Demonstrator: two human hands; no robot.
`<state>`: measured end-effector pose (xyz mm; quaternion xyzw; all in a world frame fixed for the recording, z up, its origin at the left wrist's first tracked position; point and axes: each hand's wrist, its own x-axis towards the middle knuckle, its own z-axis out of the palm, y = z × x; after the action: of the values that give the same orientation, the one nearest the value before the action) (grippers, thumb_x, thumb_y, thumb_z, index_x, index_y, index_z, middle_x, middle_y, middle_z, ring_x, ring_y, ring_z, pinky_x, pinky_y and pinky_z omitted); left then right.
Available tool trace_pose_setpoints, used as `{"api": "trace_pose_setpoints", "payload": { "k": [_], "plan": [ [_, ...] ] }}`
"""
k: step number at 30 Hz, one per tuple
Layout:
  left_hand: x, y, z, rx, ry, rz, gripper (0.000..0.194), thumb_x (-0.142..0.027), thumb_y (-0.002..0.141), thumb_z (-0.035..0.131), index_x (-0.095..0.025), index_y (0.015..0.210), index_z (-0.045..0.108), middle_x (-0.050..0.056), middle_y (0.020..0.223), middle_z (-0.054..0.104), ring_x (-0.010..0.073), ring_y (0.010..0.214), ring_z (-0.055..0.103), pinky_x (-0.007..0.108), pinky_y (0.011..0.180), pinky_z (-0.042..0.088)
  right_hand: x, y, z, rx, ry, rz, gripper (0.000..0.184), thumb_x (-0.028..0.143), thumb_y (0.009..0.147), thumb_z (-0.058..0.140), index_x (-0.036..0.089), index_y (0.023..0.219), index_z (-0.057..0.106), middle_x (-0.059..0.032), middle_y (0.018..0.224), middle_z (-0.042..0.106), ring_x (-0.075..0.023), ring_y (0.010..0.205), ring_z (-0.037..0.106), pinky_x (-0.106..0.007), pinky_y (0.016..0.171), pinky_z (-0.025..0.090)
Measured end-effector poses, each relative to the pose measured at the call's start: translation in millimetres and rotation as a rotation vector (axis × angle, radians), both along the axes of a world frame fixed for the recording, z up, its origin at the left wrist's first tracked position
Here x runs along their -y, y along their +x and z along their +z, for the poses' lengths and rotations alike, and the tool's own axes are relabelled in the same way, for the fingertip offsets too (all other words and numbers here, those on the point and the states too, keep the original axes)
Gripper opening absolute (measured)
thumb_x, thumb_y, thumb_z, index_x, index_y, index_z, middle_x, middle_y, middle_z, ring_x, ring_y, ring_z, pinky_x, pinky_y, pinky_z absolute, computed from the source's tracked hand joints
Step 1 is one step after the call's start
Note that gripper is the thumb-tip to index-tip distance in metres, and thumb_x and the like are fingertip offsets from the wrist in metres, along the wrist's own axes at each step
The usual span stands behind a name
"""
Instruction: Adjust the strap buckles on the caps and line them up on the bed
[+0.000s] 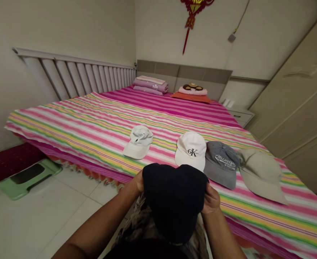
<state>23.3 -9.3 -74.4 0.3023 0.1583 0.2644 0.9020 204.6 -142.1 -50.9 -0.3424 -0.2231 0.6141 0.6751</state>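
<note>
A black cap (176, 201) is held up in front of me, its brim pointing down toward my lap. My left hand (139, 181) grips its left edge, with most of the fingers hidden behind the fabric. On the opposite edge, my right hand (211, 199) is closed on the cap with its fingers curled. Just beyond, on the striped bed cover, lie a white cap with black letters (191, 151), a grey cap with white lettering (221, 163) and a beige cap (263, 174) side by side. Apart from them, to the left, sits a small off-white cap (139, 142).
The bed (74, 118) fills the middle, with folded purple bedding (150, 86) and a pink folded item (192, 90) near the headboard (180, 73). A green stool (29, 178) stands on the tiled floor at left. A nightstand (240, 116) and wardrobe (295, 104) are at right.
</note>
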Motion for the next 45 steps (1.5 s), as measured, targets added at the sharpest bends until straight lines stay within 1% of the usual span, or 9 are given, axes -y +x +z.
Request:
{"api": "trace_pose_setpoints", "payload": {
  "k": [5,10,16,22,27,31,36,41,45],
  "plan": [
    [-17.0,-7.3,1.9,0.081,-0.061,-0.011,0.036,-0.044,0.074,0.056,-0.010,0.078,0.065,0.004,0.067,0.067,0.0168,0.066,0.063,0.027,0.071,0.048,10.8,4.4,0.3,0.110,0.008,-0.031,0.029,0.036,0.041,0.081,0.022,0.063,0.068,-0.0027,0.055,0.070,-0.0219,0.046,0.064,-0.044,0.075,0.050],
    [-14.0,-13.2,18.8,0.147,0.048,-0.091,0.024,-0.015,0.058,0.072,-0.008,0.079,0.063,0.005,0.067,0.067,0.0142,0.058,0.063,0.022,0.062,0.048,26.8,11.4,-9.8,0.178,-0.033,0.170,0.032,0.043,0.047,0.076,0.017,0.063,0.067,0.0012,0.037,0.058,-0.0107,0.025,0.046,-0.025,0.041,0.046],
    [-2.1,-14.3,36.3,0.100,0.178,-0.133,0.026,-0.018,0.057,0.075,-0.008,0.077,0.062,0.005,0.066,0.064,0.0122,0.054,0.060,0.020,0.054,0.045,30.3,3.6,10.2,0.209,-0.055,0.100,0.032,0.038,0.053,0.076,0.019,0.078,0.068,-0.0045,0.068,0.069,-0.0179,0.058,0.062,-0.026,0.057,0.047],
    [7.2,-10.7,68.0,-0.102,0.318,-0.097,0.018,-0.019,0.059,0.073,-0.010,0.072,0.065,0.002,0.060,0.063,0.0092,0.049,0.056,0.019,0.052,0.040,31.5,-2.3,38.5,0.258,0.056,0.114,0.022,0.032,0.056,0.075,0.018,0.071,0.064,-0.0003,0.066,0.062,-0.0128,0.055,0.053,-0.022,0.051,0.041],
    [12.8,-9.3,87.7,-0.155,0.446,-0.155,0.021,-0.017,0.059,0.072,-0.011,0.078,0.067,0.004,0.071,0.066,0.0116,0.058,0.059,0.021,0.059,0.042,34.0,-3.3,53.6,0.329,0.145,0.139,0.019,0.028,0.061,0.072,0.019,0.075,0.061,-0.0007,0.064,0.060,-0.0144,0.059,0.052,-0.024,0.055,0.041],
    [15.6,-5.9,92.7,-0.177,0.513,-0.200,0.023,-0.017,0.062,0.070,-0.012,0.084,0.067,0.004,0.073,0.066,0.0112,0.061,0.058,0.021,0.061,0.041,33.2,-6.5,65.6,0.407,0.168,0.086,0.017,0.033,0.071,0.065,0.018,0.070,0.058,-0.0005,0.057,0.058,-0.0139,0.054,0.051,-0.026,0.056,0.041],
    [20.2,-0.1,94.6,-0.197,0.680,-0.209,0.030,-0.017,0.063,0.069,-0.014,0.093,0.064,0.004,0.084,0.065,0.0124,0.073,0.058,0.021,0.068,0.041,26.8,-14.1,77.3,0.498,0.095,0.017,0.021,0.038,0.079,0.056,0.018,0.075,0.057,0.0062,0.044,0.048,-0.0039,0.033,0.033,-0.018,0.039,0.024],
    [26.2,5.0,97.2,-0.193,0.872,-0.220,0.034,-0.016,0.063,0.068,-0.013,0.095,0.059,0.004,0.085,0.061,0.0120,0.076,0.055,0.021,0.066,0.040,12.3,-26.8,81.4,0.783,-0.027,-0.004,0.027,0.042,0.073,0.062,0.015,0.073,0.055,0.0050,0.051,0.051,-0.0021,0.033,0.034,-0.017,0.034,0.020],
    [33.0,7.7,98.4,-0.213,0.994,-0.155,0.031,-0.019,0.065,0.065,-0.013,0.092,0.054,0.002,0.077,0.058,0.0098,0.068,0.052,0.019,0.060,0.038,4.4,-34.6,80.6,0.742,-0.053,-0.035,0.030,0.041,0.067,0.067,0.015,0.069,0.053,0.0072,0.046,0.046,-0.0024,0.032,0.032,-0.017,0.032,0.019]
  ]
}}
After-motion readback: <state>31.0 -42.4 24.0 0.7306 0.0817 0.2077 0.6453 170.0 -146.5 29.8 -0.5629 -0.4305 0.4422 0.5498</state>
